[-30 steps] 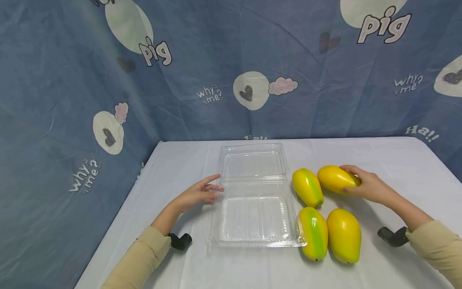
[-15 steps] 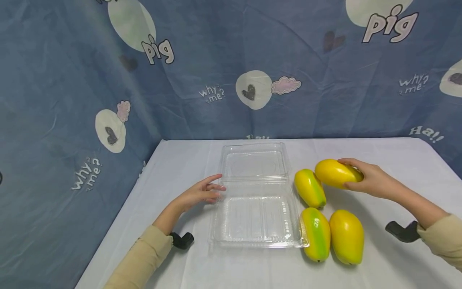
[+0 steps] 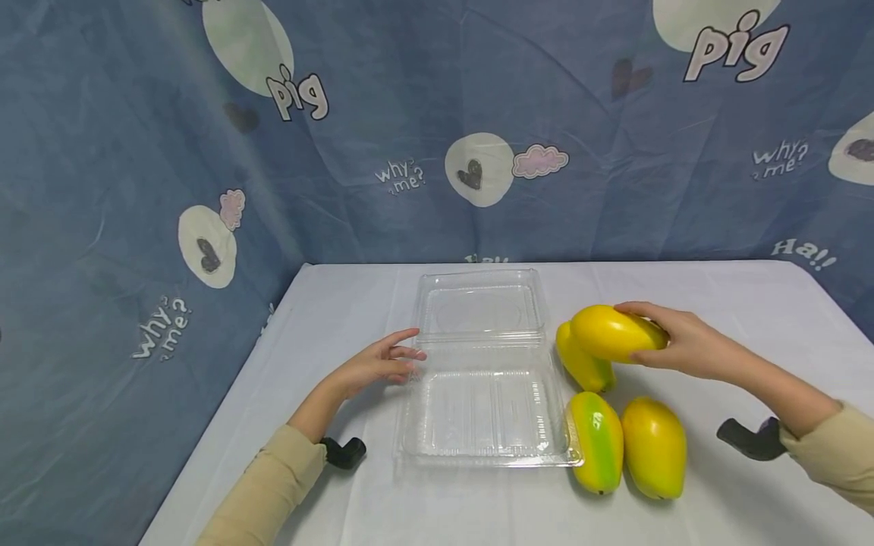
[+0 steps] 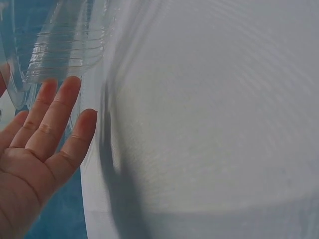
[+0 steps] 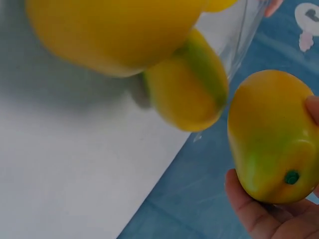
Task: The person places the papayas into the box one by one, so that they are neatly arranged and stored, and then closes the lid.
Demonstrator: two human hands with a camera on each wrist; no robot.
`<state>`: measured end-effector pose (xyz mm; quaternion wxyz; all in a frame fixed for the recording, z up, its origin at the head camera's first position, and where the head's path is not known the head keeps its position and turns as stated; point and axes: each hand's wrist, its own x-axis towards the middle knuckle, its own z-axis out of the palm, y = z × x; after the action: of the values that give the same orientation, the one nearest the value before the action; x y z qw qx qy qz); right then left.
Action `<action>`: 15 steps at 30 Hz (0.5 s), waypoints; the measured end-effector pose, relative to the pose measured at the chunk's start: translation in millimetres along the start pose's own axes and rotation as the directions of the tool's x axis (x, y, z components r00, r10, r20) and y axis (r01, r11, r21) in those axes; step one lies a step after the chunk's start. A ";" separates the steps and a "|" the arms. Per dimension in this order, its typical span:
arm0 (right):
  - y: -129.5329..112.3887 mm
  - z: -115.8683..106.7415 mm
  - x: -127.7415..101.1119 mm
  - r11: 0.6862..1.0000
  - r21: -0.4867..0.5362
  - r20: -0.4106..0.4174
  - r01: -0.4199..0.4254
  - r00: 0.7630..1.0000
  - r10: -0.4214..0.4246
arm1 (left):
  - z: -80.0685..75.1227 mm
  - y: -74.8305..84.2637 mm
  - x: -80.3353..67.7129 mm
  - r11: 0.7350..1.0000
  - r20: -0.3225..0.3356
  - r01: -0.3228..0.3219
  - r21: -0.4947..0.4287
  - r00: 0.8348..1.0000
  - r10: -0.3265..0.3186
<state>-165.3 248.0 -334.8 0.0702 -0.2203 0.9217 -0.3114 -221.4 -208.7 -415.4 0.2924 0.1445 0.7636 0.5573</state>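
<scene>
I see the white table (image 3: pixel 717 288) carrying an open clear clamshell box (image 3: pixel 485 409), three mangoes (image 3: pixel 652 447) resting at its 3 o'clock. My right hand (image 3: pixel 683 345) grips a fourth mango (image 3: pixel 611 334), lifted above them. My left hand (image 3: pixel 378 364), fingers spread, rests at the box's 9 o'clock edge.

Both arms wear long beige sleeves, the left sleeve (image 3: pixel 262 489) and the right sleeve (image 3: pixel 829 451). A black device, probably the wrist camera mount (image 3: pixel 344 452), sits at each cuff. Both hands are bare.
</scene>
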 end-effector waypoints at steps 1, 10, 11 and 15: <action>-2.2 0.6 0.8 1.000 0.001 0.003 0.007 1.000 -0.007 | -0.2 -0.2 0.2 1.000 0.001 -0.001 -0.002 1.000 0.001; -20.9 4.8 11.6 0.998 0.014 0.018 0.054 0.998 -0.055 | -2.3 -2.3 1.7 1.000 -0.001 -0.002 -0.012 1.000 0.002; -22.4 5.8 13.3 0.998 0.014 0.023 0.056 0.998 -0.057 | -2.6 -2.8 2.1 1.000 0.000 -0.004 -0.014 1.000 0.004; -28.0 10.6 20.5 0.998 0.018 0.051 0.061 0.997 -0.061 | -3.3 -3.7 2.7 1.000 -0.001 -0.007 -0.018 1.000 0.007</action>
<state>-170.6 213.1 -326.2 0.0863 -0.2557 0.9099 -0.3151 -225.2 -211.0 -418.9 0.2912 0.1444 0.7582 0.5653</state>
